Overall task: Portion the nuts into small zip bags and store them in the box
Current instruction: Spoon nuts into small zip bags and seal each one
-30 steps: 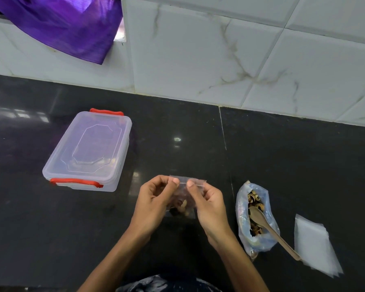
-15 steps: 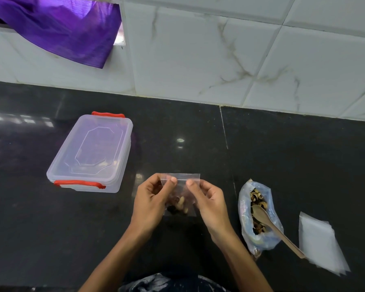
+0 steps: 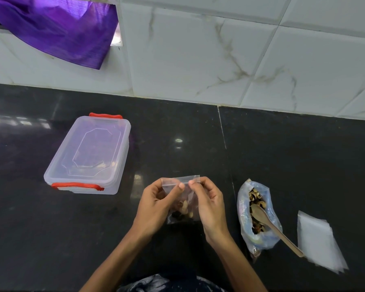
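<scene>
A small clear zip bag (image 3: pixel 183 205) with a few nuts in its bottom hangs upright between my hands above the black counter. My left hand (image 3: pixel 156 205) pinches its top strip at the middle-left, and my right hand (image 3: pixel 209 203) pinches the strip just beside it. To the right lies an open plastic bag of nuts (image 3: pixel 256 216) with a wooden spoon (image 3: pixel 270 224) resting in it, handle pointing to the lower right. A clear plastic box (image 3: pixel 88 157) with red clips sits at the left, lid on.
A stack of empty small zip bags (image 3: pixel 318 241) lies at the far right on the black counter (image 3: pixel 293 154). A white tiled wall runs along the back, and a purple cloth (image 3: pixel 55 28) hangs at the upper left.
My fingers have shifted along the bag's top strip: the two pinches now sit close together near the middle. The bag hangs a little more to the right.
</scene>
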### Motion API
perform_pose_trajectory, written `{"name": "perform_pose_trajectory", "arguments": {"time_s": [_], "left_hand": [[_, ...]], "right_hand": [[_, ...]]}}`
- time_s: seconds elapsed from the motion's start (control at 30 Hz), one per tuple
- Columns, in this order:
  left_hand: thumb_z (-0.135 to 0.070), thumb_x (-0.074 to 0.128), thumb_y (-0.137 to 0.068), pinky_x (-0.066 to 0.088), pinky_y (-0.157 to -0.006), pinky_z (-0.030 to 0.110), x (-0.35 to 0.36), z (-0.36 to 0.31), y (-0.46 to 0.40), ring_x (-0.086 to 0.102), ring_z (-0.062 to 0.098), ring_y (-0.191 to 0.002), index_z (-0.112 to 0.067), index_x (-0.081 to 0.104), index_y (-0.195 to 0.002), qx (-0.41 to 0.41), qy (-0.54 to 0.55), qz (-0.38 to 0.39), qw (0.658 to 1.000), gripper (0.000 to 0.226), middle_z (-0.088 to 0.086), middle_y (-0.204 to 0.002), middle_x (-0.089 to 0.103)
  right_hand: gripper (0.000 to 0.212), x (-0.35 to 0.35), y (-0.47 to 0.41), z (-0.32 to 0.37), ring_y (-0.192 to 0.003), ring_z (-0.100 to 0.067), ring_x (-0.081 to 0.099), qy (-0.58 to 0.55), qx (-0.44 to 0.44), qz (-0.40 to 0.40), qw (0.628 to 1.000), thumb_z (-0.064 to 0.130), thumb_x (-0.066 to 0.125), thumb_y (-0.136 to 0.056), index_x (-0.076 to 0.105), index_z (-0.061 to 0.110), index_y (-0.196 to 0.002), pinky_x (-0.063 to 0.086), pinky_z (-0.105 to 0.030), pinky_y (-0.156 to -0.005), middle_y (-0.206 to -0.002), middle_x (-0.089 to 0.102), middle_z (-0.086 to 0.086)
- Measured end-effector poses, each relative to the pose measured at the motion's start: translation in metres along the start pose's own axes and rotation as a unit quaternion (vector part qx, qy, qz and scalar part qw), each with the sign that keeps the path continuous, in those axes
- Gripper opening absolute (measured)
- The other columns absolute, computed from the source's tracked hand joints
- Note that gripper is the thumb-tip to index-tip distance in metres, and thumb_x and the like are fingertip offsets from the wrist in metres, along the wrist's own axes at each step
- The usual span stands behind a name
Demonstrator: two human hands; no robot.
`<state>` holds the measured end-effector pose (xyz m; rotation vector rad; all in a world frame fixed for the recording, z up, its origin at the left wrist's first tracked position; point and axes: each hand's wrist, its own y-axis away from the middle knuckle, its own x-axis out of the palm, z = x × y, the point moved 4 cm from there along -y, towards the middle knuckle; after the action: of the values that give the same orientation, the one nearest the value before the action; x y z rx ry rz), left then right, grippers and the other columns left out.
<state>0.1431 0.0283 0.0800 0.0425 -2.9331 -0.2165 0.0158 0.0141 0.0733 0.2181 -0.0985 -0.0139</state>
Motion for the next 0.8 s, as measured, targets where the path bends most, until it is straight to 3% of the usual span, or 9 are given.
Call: {"name": "perform_pose_trajectory", "arguments": {"time_s": [0.3, 0.47, 0.63, 0.8], "left_hand": [[-0.016, 0.06, -0.088, 0.058, -0.065, 0.028, -0.004, 0.005, -0.004, 0.072, 0.02, -0.077, -0.008, 0.068, -0.087, 0.001, -0.032, -0.033, 0.999, 0.011, 0.006, -0.081, 0.073], [-0.014, 0.06, -0.089, 0.056, -0.064, 0.028, -0.005, 0.006, -0.006, 0.071, 0.021, -0.073, -0.011, 0.07, -0.084, 0.016, -0.051, -0.043, 0.998, 0.011, 0.007, -0.078, 0.072], [-0.01, 0.058, -0.091, 0.056, -0.063, 0.024, -0.002, 0.006, -0.005, 0.07, 0.017, -0.073, -0.012, 0.07, -0.083, 0.021, -0.062, -0.04, 0.997, 0.014, 0.004, -0.077, 0.072], [-0.02, 0.061, -0.087, 0.058, -0.072, 0.03, -0.002, 0.012, -0.006, 0.071, 0.02, -0.082, -0.012, 0.071, -0.09, -0.01, -0.041, -0.034, 0.999, 0.014, 0.006, -0.086, 0.073]], "right_hand": [[0.015, 0.002, -0.001, -0.001, -0.077, -0.016, 0.068, 0.01, -0.005, 0.011, 1.0, 0.016, 0.057, -0.091, 0.064, 0.005, -0.083, 0.052, -0.02, -0.064, -0.08, 0.069, -0.005], [0.012, 0.003, -0.001, -0.003, -0.086, -0.022, 0.07, -0.005, 0.004, 0.027, 1.0, 0.017, 0.059, -0.09, 0.066, 0.007, -0.092, 0.056, -0.027, -0.071, -0.09, 0.071, -0.01], [0.013, 0.003, -0.002, -0.006, -0.089, -0.016, 0.069, 0.039, -0.004, 0.024, 0.999, 0.018, 0.059, -0.091, 0.068, 0.01, -0.094, 0.056, -0.025, -0.074, -0.091, 0.072, -0.005], [0.015, 0.004, -0.003, -0.006, -0.088, -0.018, 0.07, 0.051, -0.012, 0.027, 0.998, 0.018, 0.056, -0.094, 0.069, 0.01, -0.097, 0.057, -0.028, -0.075, -0.09, 0.073, -0.006]]}}
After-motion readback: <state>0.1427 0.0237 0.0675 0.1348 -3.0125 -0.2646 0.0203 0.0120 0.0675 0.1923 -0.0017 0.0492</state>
